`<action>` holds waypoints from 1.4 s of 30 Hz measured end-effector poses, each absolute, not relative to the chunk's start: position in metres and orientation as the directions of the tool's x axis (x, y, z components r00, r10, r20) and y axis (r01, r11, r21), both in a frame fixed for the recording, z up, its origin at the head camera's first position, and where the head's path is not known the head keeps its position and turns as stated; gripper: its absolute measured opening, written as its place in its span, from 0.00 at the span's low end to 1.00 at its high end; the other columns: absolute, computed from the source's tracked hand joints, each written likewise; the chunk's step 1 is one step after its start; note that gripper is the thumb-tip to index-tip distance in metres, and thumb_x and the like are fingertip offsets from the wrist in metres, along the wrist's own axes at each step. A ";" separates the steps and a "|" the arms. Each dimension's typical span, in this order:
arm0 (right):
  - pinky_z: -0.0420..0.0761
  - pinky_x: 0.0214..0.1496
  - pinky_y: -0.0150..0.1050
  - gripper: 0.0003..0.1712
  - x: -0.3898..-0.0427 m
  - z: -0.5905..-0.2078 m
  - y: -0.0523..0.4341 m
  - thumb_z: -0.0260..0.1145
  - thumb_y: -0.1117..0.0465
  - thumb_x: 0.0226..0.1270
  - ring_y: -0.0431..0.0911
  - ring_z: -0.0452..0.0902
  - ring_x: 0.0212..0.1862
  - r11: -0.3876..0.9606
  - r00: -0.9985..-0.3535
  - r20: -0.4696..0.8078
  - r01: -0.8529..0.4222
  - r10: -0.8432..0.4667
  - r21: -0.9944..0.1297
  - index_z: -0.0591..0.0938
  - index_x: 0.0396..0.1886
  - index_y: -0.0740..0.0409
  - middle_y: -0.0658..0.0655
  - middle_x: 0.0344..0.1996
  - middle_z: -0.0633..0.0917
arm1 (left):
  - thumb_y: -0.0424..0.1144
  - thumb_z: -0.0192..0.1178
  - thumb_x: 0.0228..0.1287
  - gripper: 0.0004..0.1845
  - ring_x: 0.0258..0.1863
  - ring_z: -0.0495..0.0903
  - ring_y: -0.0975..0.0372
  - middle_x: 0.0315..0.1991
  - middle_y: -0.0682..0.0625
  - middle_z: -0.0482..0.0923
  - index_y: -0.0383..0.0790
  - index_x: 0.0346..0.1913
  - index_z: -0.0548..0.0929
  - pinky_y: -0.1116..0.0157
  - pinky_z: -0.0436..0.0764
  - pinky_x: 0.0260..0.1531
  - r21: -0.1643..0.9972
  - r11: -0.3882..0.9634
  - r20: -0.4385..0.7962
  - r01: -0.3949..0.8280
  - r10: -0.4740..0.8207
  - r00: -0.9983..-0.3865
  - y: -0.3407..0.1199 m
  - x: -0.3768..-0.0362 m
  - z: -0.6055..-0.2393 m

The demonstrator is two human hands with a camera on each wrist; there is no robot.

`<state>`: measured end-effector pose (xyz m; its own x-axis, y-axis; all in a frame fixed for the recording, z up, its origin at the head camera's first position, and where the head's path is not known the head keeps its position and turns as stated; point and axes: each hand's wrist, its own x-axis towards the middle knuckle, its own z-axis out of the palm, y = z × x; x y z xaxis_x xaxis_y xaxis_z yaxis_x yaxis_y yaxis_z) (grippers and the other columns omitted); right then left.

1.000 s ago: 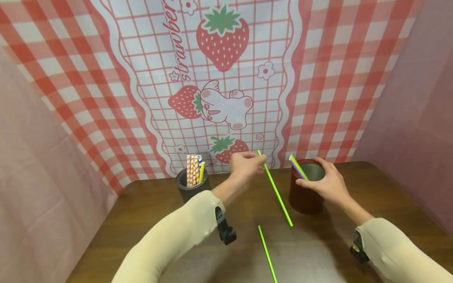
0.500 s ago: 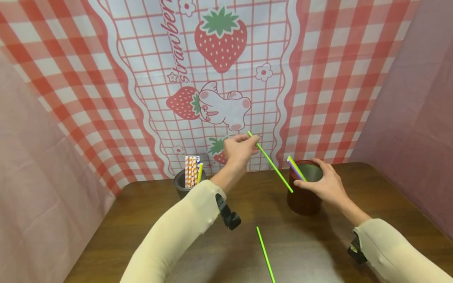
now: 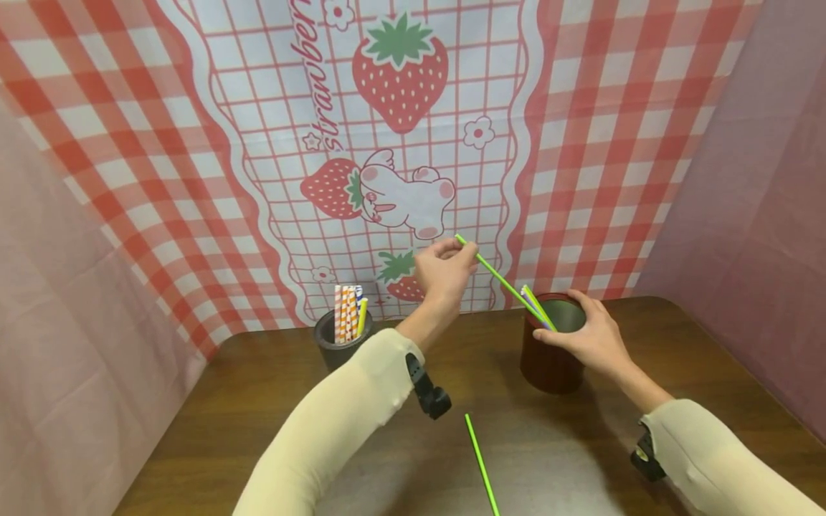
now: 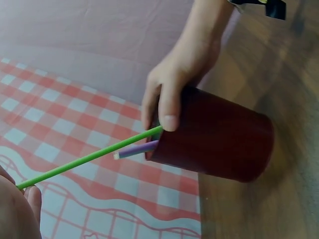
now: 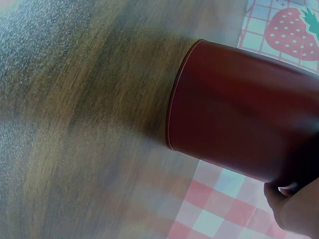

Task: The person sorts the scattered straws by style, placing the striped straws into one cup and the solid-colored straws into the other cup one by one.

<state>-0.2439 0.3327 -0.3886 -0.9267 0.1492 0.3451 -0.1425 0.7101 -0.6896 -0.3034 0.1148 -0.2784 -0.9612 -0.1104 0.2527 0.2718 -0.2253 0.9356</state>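
My left hand [image 3: 447, 274] pinches a bright green straw [image 3: 495, 274] near its upper end. The straw slants down to the right, its lower end at the mouth of a dark red cup [image 3: 551, 367]. Around that cup's rim my right hand [image 3: 595, 337] holds on, thumb at the near side and fingers at the far side. Several straws lean inside the cup, among them a purple straw [image 4: 135, 150] beside the green one. In the right wrist view the cup's side [image 5: 239, 104] fills much of the picture, and only part of the hand shows.
Another green straw [image 3: 481, 462] lies on the brown wooden table [image 3: 400, 444] near the front. Back left stands a dark grey cup [image 3: 330, 350] with several striped paper straws [image 3: 347, 315] and a yellow straw [image 3: 363, 317]. A strawberry-print cloth [image 3: 400, 179] hangs behind the table.
My left hand has lifted the green straw, then moved slightly right, bringing its lower end from over the table to the red cup's mouth. The right hand keeps its grip on the cup.
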 end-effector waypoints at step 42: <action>0.72 0.43 0.55 0.58 -0.246 -0.388 0.332 0.76 0.40 0.47 0.63 0.68 0.52 0.708 -0.928 0.335 -0.127 0.162 -0.695 0.61 0.71 0.64 0.72 0.60 0.68 | 0.31 0.70 0.47 0.03 0.23 0.85 0.57 0.24 0.43 0.85 0.37 0.26 0.86 0.61 0.84 0.29 1.000 0.011 0.002 0.002 0.050 -0.999 0.147 -0.267 -0.363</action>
